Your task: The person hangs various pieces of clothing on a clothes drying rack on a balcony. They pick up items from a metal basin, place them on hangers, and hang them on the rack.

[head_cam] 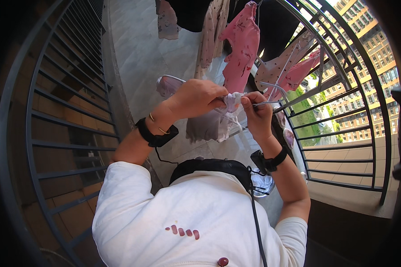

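Between my hands is a pale lilac and white garment (209, 126) on a white clothes hanger (273, 85). My left hand (200, 97) pinches bunched fabric of this garment between thumb and fingers. At its other side, my right hand (258, 111) has thumb and fingers closed at the cloth's edge, beside the hanger's wire. Past my left hand, a sheer pale lilac cloth (167, 85) hangs over a curved white hanger end. Just beyond my hands hangs a pink patterned garment (242, 46).
Metal railings stand at the left (70, 143) and right (341, 161). More clothes hang ahead, including a beige patterned garment (214, 36) and black cloth (193, 13). A basin (262, 183) with shiny contents sits on the floor by my right side. Grey tiles (137, 50) cover the floor.
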Tool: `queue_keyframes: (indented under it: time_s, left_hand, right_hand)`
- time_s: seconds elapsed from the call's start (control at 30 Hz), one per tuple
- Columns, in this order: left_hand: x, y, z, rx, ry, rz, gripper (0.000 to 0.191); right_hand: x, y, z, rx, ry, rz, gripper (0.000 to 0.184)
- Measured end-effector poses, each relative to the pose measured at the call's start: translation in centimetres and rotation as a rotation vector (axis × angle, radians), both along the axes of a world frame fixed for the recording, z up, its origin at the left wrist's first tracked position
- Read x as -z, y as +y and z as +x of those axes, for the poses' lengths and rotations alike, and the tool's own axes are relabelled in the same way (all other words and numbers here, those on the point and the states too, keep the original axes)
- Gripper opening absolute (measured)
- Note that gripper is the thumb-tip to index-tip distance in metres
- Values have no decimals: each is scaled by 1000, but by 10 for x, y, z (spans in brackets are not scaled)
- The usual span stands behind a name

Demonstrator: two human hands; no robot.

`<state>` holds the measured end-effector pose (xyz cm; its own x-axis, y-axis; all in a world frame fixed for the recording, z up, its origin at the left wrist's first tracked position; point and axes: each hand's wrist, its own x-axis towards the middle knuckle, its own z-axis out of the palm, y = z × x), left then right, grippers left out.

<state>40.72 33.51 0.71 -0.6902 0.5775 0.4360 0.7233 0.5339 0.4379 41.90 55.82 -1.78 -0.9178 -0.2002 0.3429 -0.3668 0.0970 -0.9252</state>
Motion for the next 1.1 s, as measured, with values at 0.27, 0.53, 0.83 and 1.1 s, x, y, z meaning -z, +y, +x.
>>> queue_keyframes:
  time_s: [0.27,0.53,0.83,1.1]
  left_hand:
    - [-3,-1,0,-130,39,85,22]
    - [-32,-23,10,-204,-10,184,28]
    - [-42,-19,13,-275,71,181,32]
    - [-50,-87,25,-403,43,301,22]
  right_hand:
    - [0,-18,-11,126,352,126,18]
    - [19,-13,9,-295,166,443,30]
    - [45,-48,-3,-379,48,296,23]
    - [28,5,-19,-262,328,750,18]
